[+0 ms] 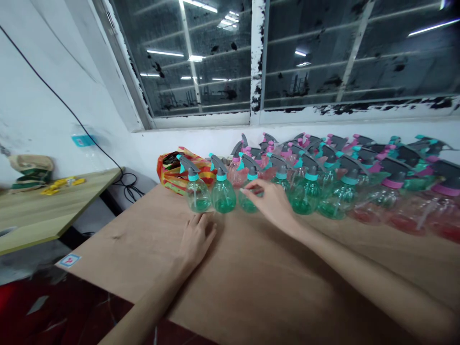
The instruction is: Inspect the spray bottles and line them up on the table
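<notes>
My left hand (197, 237) rests on the brown board with its fingers loosely bent and nothing in them. Just beyond it stand two green-tinted spray bottles, the leftmost bottle (198, 196) and the second bottle (223, 194), each with a grey and turquoise trigger head. My right hand (271, 199) reaches across the front of a third spray bottle (247, 205), covering part of it. Its thumb and fingers curve toward each other, with a small gap; whether they touch the bottle is not clear. Right of this hand stands another green spray bottle (305, 199).
Pink and green spray bottles crowd the back and right of the board (230, 278). Behind the leftmost bottle lies an orange patterned bag (168, 170). A window (257, 57) is above. Left stands a wooden table (72, 206) with yellow items (63, 185); a black cable (72, 112) hangs nearby.
</notes>
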`<state>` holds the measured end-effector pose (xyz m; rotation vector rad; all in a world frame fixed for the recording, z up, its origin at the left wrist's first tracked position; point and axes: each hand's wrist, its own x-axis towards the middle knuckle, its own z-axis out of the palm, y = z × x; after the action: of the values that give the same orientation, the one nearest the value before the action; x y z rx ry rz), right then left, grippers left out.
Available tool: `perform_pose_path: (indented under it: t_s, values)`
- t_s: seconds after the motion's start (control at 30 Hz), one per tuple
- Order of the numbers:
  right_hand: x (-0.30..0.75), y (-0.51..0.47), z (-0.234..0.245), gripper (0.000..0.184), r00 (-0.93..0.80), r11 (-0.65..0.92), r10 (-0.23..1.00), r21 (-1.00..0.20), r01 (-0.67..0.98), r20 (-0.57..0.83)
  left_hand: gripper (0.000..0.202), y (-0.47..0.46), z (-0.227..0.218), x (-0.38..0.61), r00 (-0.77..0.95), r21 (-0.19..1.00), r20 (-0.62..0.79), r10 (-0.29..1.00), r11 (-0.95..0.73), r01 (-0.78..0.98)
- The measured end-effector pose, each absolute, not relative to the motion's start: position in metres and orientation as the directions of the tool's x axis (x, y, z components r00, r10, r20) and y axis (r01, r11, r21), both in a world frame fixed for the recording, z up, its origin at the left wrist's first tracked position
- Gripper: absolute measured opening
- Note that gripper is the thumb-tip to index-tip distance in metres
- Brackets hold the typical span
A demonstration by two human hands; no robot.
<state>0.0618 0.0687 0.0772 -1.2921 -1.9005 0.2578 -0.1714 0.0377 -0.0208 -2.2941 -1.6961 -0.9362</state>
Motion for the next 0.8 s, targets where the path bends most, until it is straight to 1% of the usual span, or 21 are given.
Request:
perform_pose_path:
  t_s: [0.1,0.23,0.33,0.47,0.57,0.63,0.7,0.8]
  values:
    - [0.084,0.071,0.077,0.029,-0.088,0.381,0.873,-0.559,0.736,0.48,0.025,0.038,-0.022,-0.169,0.174,0.265,0.553,0.815,-0.37,0.89]
    - [0.082,0.089,0.077,0.047,-0.036,0.275,0.907,-0.526,0.805,0.419,0.023,0.035,-0.021,-0.166,0.174,0.287,0.56,0.81,-0.387,0.877]
    - [0.069,0.101,0.078,0.056,-0.012,0.213,0.925,-0.491,0.845,0.38,0.021,0.033,-0.018,-0.165,0.166,0.307,0.567,0.807,-0.394,0.866]
    - [0.06,0.104,0.08,0.056,-0.01,0.18,0.932,-0.44,0.88,0.362,0.02,0.031,-0.013,-0.163,0.168,0.349,0.562,0.81,-0.416,0.84]
    - [0.062,0.092,0.08,0.06,-0.048,0.207,0.926,-0.397,0.894,0.374,0.022,0.028,-0.01,-0.154,0.172,0.387,0.548,0.819,-0.431,0.815]
    - [0.065,0.078,0.079,0.064,-0.088,0.243,0.917,-0.371,0.896,0.389,0.029,0.025,-0.009,-0.142,0.172,0.411,0.543,0.822,-0.439,0.799]
    - [0.072,0.059,0.077,0.066,-0.127,0.281,0.906,-0.349,0.894,0.403,0.046,0.022,-0.008,-0.127,0.172,0.432,0.535,0.827,-0.443,0.786]
    - [0.089,0.029,0.075,0.063,-0.169,0.322,0.892,-0.328,0.888,0.418,0.07,0.015,-0.003,-0.1,0.2,0.464,0.489,0.849,-0.447,0.764]
